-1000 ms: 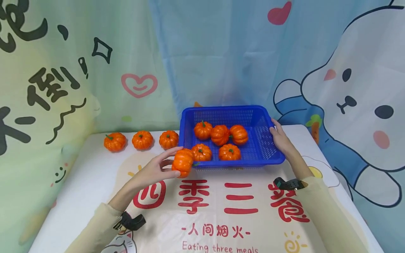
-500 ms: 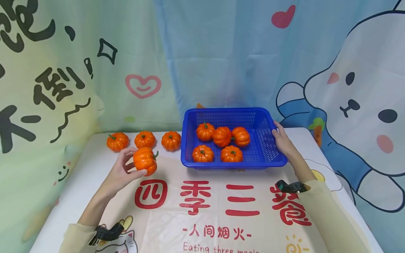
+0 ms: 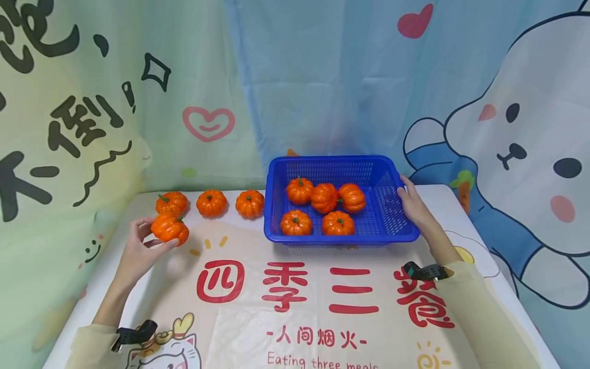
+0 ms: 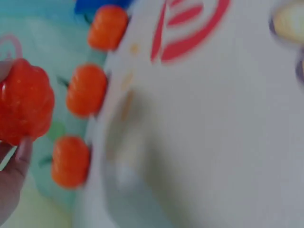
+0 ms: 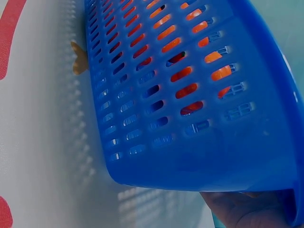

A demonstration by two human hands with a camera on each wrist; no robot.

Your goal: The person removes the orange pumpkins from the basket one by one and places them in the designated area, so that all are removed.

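Note:
My left hand [image 3: 135,251] holds a small orange pumpkin [image 3: 169,229] between thumb and fingers, above the table's left side. In the left wrist view the same pumpkin [image 4: 26,102] shows at the left edge, with the thumb under it. It overlaps the leftmost pumpkin [image 3: 172,202] of a row in the head view. Two more pumpkins, a middle one [image 3: 212,203] and a right one [image 3: 250,204], complete that row. My right hand [image 3: 414,205] grips the right rim of a blue plastic basket [image 3: 387,205]; in the right wrist view its fingers [image 5: 256,216] are under the rim.
Several pumpkins [image 3: 324,198] lie inside the basket, toward its left and middle. A printed cloth [image 3: 295,287] covers the white table [image 3: 110,266]. Behind it hangs a patterned curtain [image 3: 313,102]. A thin white cable [image 3: 470,238] runs along the right side.
My left hand has carried the pumpkin from the basket's front left corner leftward to the left end of the row. The right hand stays on the basket's rim.

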